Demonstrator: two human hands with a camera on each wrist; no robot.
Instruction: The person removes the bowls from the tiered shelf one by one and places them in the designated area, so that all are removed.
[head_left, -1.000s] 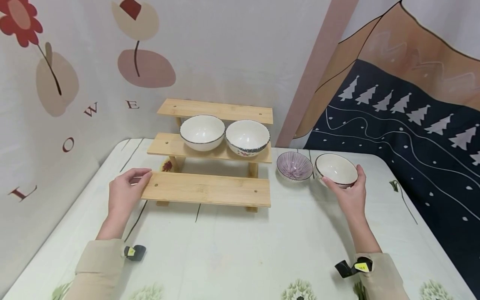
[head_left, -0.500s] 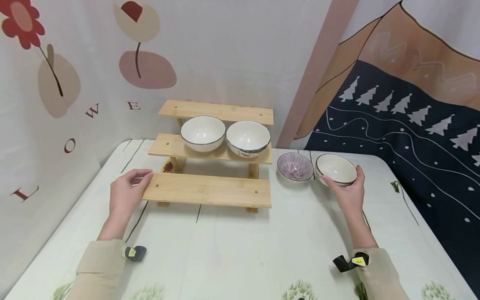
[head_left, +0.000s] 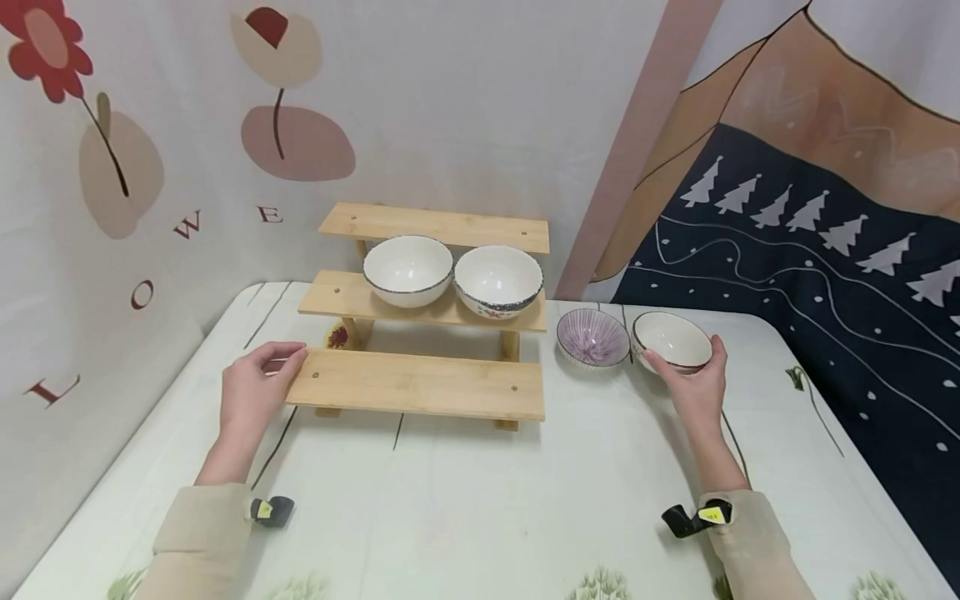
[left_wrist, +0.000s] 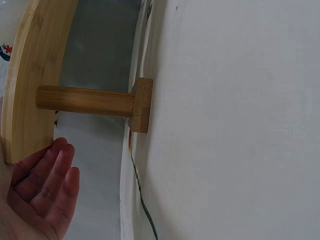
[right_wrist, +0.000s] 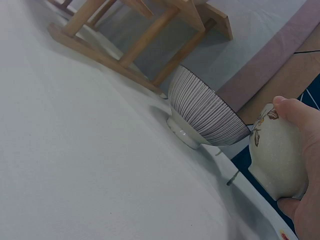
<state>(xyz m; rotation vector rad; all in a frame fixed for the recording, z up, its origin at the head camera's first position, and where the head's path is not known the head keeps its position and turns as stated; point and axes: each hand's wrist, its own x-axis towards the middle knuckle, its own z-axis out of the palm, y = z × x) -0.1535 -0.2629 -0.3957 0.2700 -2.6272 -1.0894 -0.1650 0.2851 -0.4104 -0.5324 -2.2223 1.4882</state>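
My left hand (head_left: 258,383) pinches the left end of the bottom board of a three-tier bamboo shelf (head_left: 420,383), thumb on top and fingers under it in the left wrist view. At the right, my right hand (head_left: 693,383) grips a cream bowl (head_left: 672,337) with a dark rim and floral side, thumb and fingers on opposite sides. Just left of it stands a smaller purple-striped bowl (head_left: 593,338); in the right wrist view this striped bowl (right_wrist: 205,110) sits on its foot, its rim close to the held bowl (right_wrist: 277,155).
Two white bowls with dark rims, a left one (head_left: 408,271) and a right one (head_left: 498,282), stand side by side on the middle board. A white cloth (head_left: 465,508) covers the table. Printed fabric (head_left: 480,100) hangs behind and along the sides.
My right hand and the cream bowl have shifted slightly left, nearer the striped bowl. My left hand keeps its hold on the board. The whole head view has drifted a little.
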